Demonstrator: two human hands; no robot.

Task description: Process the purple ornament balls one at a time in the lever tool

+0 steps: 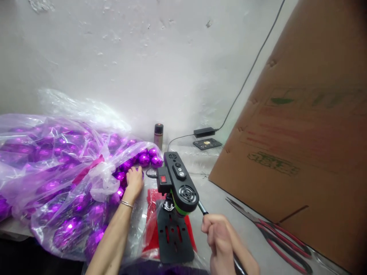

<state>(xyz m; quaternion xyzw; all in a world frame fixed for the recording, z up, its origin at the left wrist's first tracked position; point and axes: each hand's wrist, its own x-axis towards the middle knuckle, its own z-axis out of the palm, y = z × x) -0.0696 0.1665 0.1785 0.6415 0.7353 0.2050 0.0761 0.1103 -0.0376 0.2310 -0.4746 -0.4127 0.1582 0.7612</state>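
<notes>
Purple baubles [145, 159] lie under the left hand's [134, 179] grip.

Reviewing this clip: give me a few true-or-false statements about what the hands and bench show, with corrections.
1. The left hand reaches among purple balls in a clear bag. True.
2. The right hand lies flat and open. False: it is closed around a thin dark handle.
3. Red-handled pliers lie by the cardboard sheet. True.
4. The black device on its stand shows a green switch. False: its switch is red.
</notes>
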